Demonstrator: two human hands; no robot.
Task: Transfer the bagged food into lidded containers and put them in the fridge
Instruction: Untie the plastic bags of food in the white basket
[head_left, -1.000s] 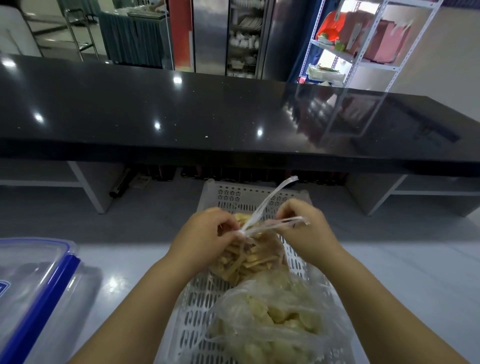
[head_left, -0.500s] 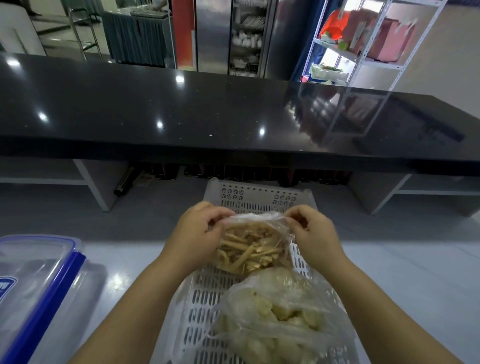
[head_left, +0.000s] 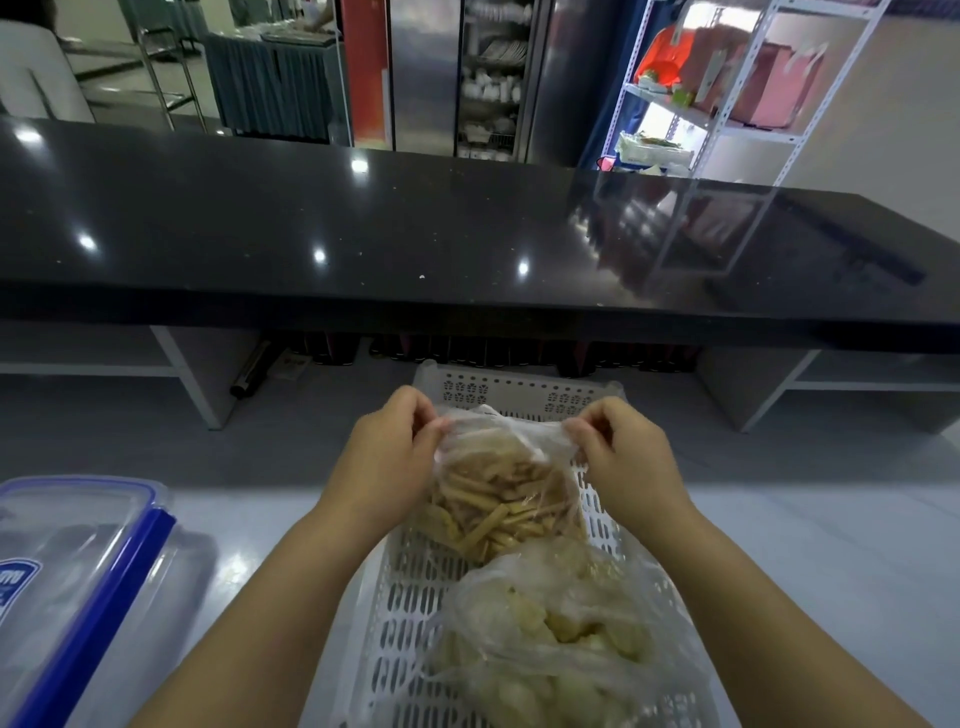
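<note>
Bag of yellow strips (head_left: 498, 504) sits in the white basket (head_left: 395, 613) on the tabletop (head_left: 805, 571), touching a second bag of pale chunks (head_left: 550, 639). The left hand (head_left: 387, 460) pinches the first bag's top at the left edge, the right hand (head_left: 626, 465) at the right edge; a lidded container (head_left: 78, 561) stands to the left.

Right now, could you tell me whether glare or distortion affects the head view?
Head view: lights glare as bright spots on the black counter, which mirrors the white shelf rack; the wide lens bows the counter's edge; left hand, right hand and bag of strips look sharp.
</note>
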